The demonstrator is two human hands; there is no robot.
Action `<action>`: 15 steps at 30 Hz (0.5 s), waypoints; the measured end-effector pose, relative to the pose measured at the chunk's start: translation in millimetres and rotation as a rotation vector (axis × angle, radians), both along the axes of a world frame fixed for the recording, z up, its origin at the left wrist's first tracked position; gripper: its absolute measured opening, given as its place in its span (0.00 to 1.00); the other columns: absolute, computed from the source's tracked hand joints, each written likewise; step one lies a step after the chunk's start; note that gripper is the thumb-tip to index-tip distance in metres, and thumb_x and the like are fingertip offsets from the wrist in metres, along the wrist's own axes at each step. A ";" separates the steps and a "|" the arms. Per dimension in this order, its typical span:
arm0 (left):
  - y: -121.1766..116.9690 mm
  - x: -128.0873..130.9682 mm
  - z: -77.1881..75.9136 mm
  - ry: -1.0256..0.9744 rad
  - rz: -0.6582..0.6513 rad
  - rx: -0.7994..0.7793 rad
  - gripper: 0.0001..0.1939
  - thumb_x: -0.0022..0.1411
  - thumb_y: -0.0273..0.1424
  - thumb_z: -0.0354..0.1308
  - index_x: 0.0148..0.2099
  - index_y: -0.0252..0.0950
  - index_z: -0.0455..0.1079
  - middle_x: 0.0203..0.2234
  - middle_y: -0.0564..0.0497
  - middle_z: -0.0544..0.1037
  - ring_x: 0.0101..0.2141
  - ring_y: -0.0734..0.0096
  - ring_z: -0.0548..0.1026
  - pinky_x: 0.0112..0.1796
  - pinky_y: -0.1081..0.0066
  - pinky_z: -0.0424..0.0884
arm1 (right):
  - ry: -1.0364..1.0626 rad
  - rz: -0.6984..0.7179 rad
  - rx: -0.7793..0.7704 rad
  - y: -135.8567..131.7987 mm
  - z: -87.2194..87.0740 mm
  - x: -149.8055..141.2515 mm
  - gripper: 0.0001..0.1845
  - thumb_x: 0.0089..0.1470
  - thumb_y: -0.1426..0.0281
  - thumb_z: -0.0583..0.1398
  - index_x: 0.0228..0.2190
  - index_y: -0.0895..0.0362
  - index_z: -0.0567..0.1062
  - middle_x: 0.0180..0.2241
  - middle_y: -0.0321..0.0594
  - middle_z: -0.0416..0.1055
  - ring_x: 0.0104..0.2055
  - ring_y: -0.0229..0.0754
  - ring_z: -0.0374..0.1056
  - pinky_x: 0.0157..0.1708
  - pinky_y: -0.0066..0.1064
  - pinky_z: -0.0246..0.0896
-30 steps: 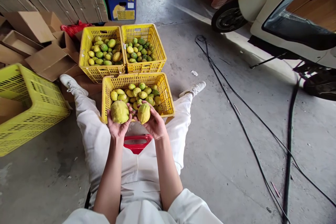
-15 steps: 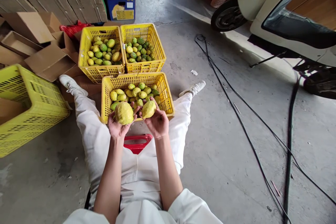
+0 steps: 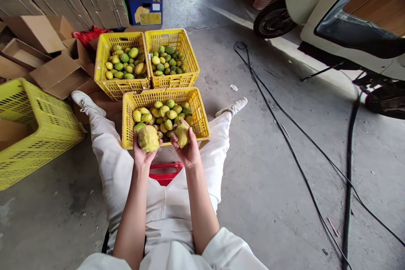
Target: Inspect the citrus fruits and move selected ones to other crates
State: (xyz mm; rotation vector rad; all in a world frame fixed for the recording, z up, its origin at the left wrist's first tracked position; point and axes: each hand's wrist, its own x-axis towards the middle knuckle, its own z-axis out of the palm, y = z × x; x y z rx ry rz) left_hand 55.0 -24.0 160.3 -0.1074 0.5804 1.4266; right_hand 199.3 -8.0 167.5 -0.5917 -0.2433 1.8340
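My left hand (image 3: 143, 155) is closed around a large, bumpy yellow-green lemon (image 3: 148, 138). A smaller lemon (image 3: 182, 135) rests in my right hand (image 3: 190, 152), with the fingers curled about it. Both hands are held up over the near edge of a yellow plastic crate (image 3: 202, 112) that stands between my legs. Inside that crate lie several yellow and green lemons (image 3: 163, 111). My hands and the two held fruits hide part of the crate's near side.
Behind stand two more yellow crates, the left one (image 3: 122, 88) and the right one (image 3: 177, 79), both holding lemons. A yellow-green crate (image 3: 53, 135) and cardboard boxes (image 3: 57, 71) lie left. Black cables (image 3: 294, 154) cross the floor near a scooter (image 3: 344, 21). A red stool (image 3: 166, 173) shows beneath me.
Both held lemons have been turned in my fingers. My right hand has rotated, its fingers now curled more around its lemon, and my hands are slightly farther apart.
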 end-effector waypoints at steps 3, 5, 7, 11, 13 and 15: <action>-1.7 0.4 4.9 -0.009 0.026 0.007 0.25 0.69 0.44 0.36 0.56 0.39 0.67 0.43 0.43 0.76 0.42 0.62 0.75 0.38 0.63 0.75 | 0.047 0.010 -0.014 -0.2 5.5 2.3 0.18 0.53 0.59 0.58 0.46 0.46 0.71 0.42 0.36 0.72 0.36 0.40 0.69 0.28 0.30 0.66; -3.8 1.4 6.2 -0.020 0.032 0.042 0.24 0.69 0.41 0.38 0.60 0.39 0.63 0.48 0.41 0.75 0.46 0.61 0.74 0.39 0.63 0.75 | 0.052 0.015 0.017 -0.9 9.2 3.4 0.21 0.51 0.63 0.58 0.49 0.45 0.70 0.45 0.36 0.73 0.39 0.42 0.70 0.32 0.33 0.68; -5.4 1.8 5.1 -0.058 0.028 0.083 0.24 0.67 0.43 0.43 0.61 0.39 0.61 0.51 0.41 0.73 0.46 0.63 0.74 0.37 0.69 0.75 | 0.023 0.012 0.035 -1.1 11.5 3.5 0.23 0.50 0.66 0.60 0.50 0.44 0.69 0.46 0.36 0.73 0.39 0.41 0.70 0.34 0.31 0.67; -3.5 -2.5 -2.6 -0.211 0.081 0.075 0.29 0.59 0.50 0.53 0.56 0.37 0.62 0.42 0.44 0.75 0.35 0.73 0.75 0.29 0.79 0.75 | -0.069 0.021 -0.028 2.6 4.5 0.3 0.21 0.51 0.66 0.62 0.49 0.46 0.71 0.41 0.35 0.74 0.33 0.35 0.68 0.26 0.23 0.60; 0.2 -6.7 -8.3 -0.280 0.117 -0.004 0.28 0.60 0.50 0.53 0.54 0.35 0.63 0.39 0.45 0.74 0.33 0.74 0.75 0.29 0.80 0.75 | -0.099 0.034 -0.182 5.3 -7.9 -2.9 0.19 0.50 0.67 0.62 0.46 0.48 0.71 0.36 0.34 0.74 0.27 0.33 0.64 0.20 0.20 0.53; 4.3 -11.0 -16.3 -0.272 0.149 -0.204 0.25 0.62 0.47 0.51 0.53 0.34 0.64 0.38 0.44 0.74 0.34 0.72 0.75 0.30 0.78 0.77 | -0.157 0.032 -0.413 5.7 -25.9 -6.9 0.15 0.50 0.68 0.62 0.42 0.50 0.71 0.31 0.34 0.73 0.25 0.32 0.63 0.18 0.19 0.50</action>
